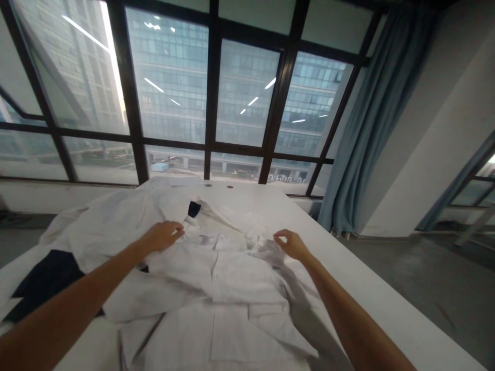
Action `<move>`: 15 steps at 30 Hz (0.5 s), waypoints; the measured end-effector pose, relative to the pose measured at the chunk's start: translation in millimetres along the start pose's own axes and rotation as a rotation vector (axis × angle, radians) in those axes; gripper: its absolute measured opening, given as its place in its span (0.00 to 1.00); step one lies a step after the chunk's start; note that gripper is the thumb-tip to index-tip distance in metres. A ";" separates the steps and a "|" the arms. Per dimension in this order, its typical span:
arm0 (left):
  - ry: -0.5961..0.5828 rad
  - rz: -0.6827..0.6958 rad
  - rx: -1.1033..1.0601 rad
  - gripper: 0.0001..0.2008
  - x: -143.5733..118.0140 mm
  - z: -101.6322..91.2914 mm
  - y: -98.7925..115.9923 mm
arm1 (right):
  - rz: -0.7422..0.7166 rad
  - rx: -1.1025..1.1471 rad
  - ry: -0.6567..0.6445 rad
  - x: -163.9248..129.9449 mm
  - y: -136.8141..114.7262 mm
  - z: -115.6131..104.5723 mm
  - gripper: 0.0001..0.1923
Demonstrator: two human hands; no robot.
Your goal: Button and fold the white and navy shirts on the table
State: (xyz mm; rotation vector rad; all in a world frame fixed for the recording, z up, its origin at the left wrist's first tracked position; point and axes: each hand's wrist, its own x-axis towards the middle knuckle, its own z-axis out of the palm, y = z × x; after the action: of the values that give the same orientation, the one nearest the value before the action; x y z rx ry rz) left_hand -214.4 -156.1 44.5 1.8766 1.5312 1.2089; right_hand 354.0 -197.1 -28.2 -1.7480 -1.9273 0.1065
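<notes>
A white button-front shirt (247, 281) lies spread and wrinkled on the white table, its collar away from me and its front placket running down the middle. At its left shoulder area, my left hand (164, 236) has its fingers bent together on the cloth. Across from it, my right hand (293, 244) pinches thumb and forefinger at the cloth by the other shoulder; the exact contact is hard to make out. A small dark patch (194, 208) shows in the white cloth beyond my left hand.
More crumpled white cloth (116, 211) covers the table's left side, with a dark navy piece (50, 278) near my left forearm. The white table (371, 293) ends in a slanted edge at right. Behind it stand large windows (247, 93) and a blue curtain (371, 118).
</notes>
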 end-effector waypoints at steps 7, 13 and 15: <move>-0.212 0.047 0.310 0.16 -36.6 57.2 18.9 | -0.133 -0.181 -0.465 -38.1 -61.5 26.3 0.19; -0.325 0.142 0.370 0.10 -25.7 73.6 44.0 | -0.095 -0.174 -0.346 -43.4 -72.7 -49.9 0.09; -0.328 0.221 0.464 0.09 1.4 63.1 69.6 | -0.096 -0.177 -0.115 -11.9 -86.5 -70.7 0.10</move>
State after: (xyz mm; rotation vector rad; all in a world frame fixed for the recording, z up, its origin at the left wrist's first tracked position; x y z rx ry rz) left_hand -123.1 -163.5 65.6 2.4505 1.5381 0.6053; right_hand 306.5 -242.4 62.9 -1.7916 -2.1578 0.0019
